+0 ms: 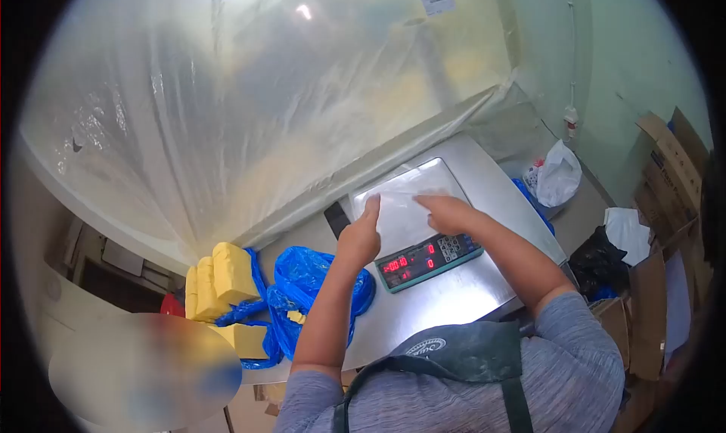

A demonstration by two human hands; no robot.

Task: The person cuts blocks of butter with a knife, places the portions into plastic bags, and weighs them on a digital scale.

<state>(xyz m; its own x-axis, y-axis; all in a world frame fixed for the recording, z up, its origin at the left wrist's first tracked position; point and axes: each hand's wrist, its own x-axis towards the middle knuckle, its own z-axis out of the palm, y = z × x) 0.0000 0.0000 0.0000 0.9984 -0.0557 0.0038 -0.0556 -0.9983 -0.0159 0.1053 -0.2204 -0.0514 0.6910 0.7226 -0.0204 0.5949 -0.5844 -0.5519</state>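
My left hand (pixel 361 240) is closed, thumb up, on the left edge of a thin clear plastic bag (pixel 404 225). On the bag's right upper edge my right hand (pixel 449 214) pinches with the index finger stretched along it. The bag hangs over the steel pan (pixel 440 173) of a digital scale; whether it touches the pan is hard to see. Below the hands, the scale's display panel (pixel 412 265) glows with red digits beside a keypad. To the left of my left forearm lies a crumpled blue plastic bag (pixel 302 270) with something yellow inside.
Yellow blocks (pixel 233 273) stand on blue plastic at the table's left end. A dark flat object (pixel 335 220) lies beside the scale. Plastic sheeting (pixel 249 115) covers the back. Cardboard boxes (pixel 673 176), a black bag (pixel 597 257) and a white bag (pixel 560 173) are at right. The lower left is blurred.
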